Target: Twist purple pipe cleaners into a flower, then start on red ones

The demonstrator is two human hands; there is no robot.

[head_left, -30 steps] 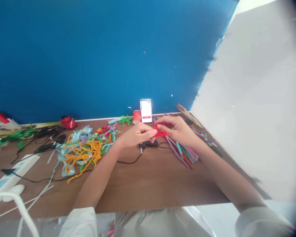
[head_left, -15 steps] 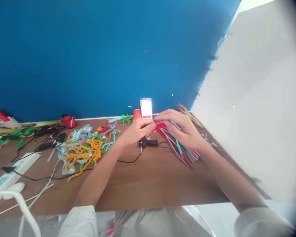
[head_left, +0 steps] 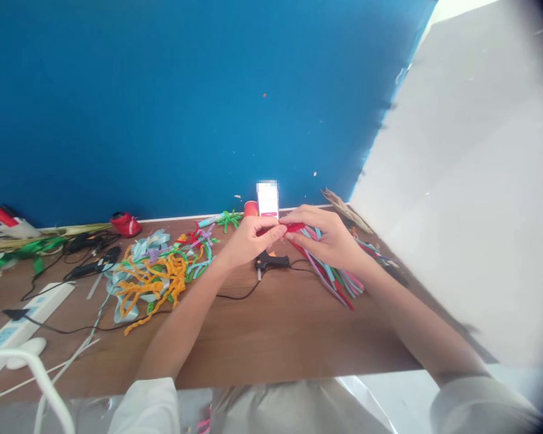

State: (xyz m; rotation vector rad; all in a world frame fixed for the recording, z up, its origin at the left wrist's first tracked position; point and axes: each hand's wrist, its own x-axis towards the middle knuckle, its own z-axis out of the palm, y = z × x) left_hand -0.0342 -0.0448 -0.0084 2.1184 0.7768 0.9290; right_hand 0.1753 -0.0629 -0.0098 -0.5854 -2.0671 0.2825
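Note:
Both of my hands meet above the far middle of the wooden table (head_left: 271, 331). My left hand (head_left: 251, 241) pinches one end of a red pipe cleaner (head_left: 294, 227). My right hand (head_left: 328, 237) grips the other end, fingers curled round it. Just below the hands lies a black glue gun (head_left: 271, 261) with its cord trailing left. Under my right wrist fans a bundle of coloured pipe cleaners (head_left: 339, 280) in red, purple, teal and pink.
A tangle of orange, green and pale blue pipe cleaners and ribbon (head_left: 156, 271) lies left of centre. A phone (head_left: 268, 199) and a red cup (head_left: 250, 209) stand against the blue wall. A white power strip (head_left: 25, 322), cables and a red tape dispenser (head_left: 125, 223) occupy the left.
My hands rose a little from the table with the red pipe cleaner and turned it; it now stretches between the fingertips of both hands.

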